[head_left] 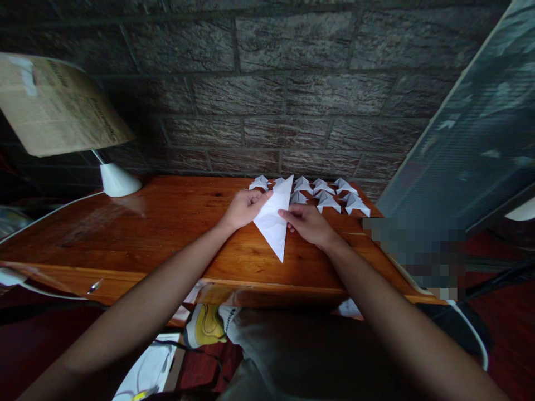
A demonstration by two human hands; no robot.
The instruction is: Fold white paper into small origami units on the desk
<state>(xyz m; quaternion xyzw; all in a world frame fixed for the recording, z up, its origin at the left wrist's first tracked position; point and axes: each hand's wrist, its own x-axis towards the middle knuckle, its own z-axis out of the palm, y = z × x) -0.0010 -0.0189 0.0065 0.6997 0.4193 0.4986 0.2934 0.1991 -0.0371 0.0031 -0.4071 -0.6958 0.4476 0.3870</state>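
Observation:
Both hands hold one sheet of white paper (275, 225), folded into a long triangle with a point at the top and another at the bottom. My left hand (247, 208) grips its left edge, thumb lying on the front. On the right edge, my right hand (307, 221) pinches the paper with its thumb in front and fingers curled behind. Just beyond the sheet, several small folded white paper shapes (327, 201) stand in two rows on the wooden table (167, 223). The sheet hides part of those rows.
A lamp (120, 179) with a brown paper shade stands at the back left, its white cord running left. Behind the table rises a dark brick wall (259, 89). A large pane-like panel (451, 128) leans at the right. A yellow shoe (208, 324) shows below the table edge.

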